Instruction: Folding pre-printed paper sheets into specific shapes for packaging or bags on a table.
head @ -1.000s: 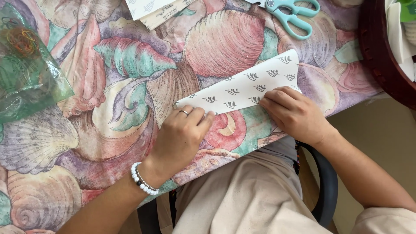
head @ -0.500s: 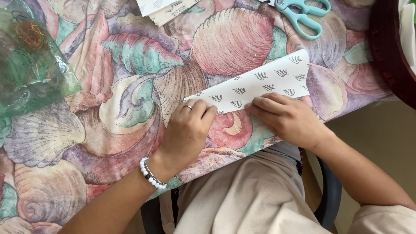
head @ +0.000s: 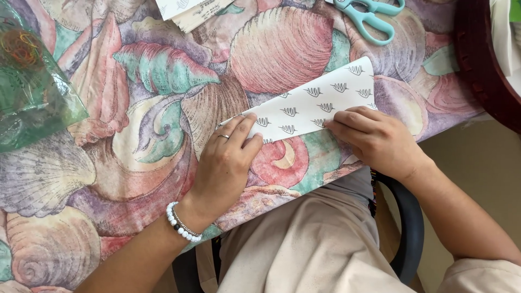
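Our patterned white paper [head: 317,106] lies flat near the bench's [head: 81,179] front edge. Our left hand [head: 228,163] presses its lower-left end, our right hand [head: 374,141] its lower edge, fingers together and flat. Teal scissors [head: 369,16] lie beyond, a green bag [head: 32,92] far left.

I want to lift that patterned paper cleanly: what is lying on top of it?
Both hands press on the patterned paper: left hand on its left end, right hand on its lower right edge. The paper beneath their fingers is hidden.
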